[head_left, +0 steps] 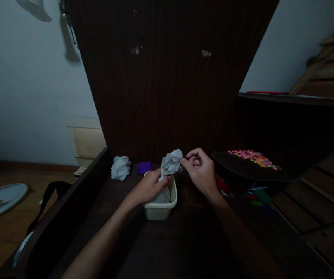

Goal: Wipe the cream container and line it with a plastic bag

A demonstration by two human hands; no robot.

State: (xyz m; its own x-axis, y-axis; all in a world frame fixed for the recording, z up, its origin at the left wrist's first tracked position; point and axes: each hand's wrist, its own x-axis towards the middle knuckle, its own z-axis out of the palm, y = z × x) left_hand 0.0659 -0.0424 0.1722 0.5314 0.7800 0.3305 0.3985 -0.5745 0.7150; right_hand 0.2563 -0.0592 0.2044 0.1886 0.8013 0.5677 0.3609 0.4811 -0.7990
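A crumpled, thin white sheet [171, 162], paper or plastic I cannot tell, stands bunched above a pale rectangular tub [158, 213]. My left hand [149, 188] is closed around its lower part, over the tub's left rim. From the right, my right hand [200, 168] pinches the sheet's edge between thumb and forefinger, with the other fingers curled. More whitish thin material [163, 197] lies inside the tub, partly covered by my left hand. Left of the tub sits another crumpled white bundle [120, 167], and a small purple block [144, 167] is beside it.
All this rests on a dark wooden desk [120, 240] with a tall back panel [167, 97] and a raised left side [76, 197]. At right, a curved shelf [227, 164] carries many small pink and yellow pieces [254, 157]. Red and green items [256, 197] lie beneath it.
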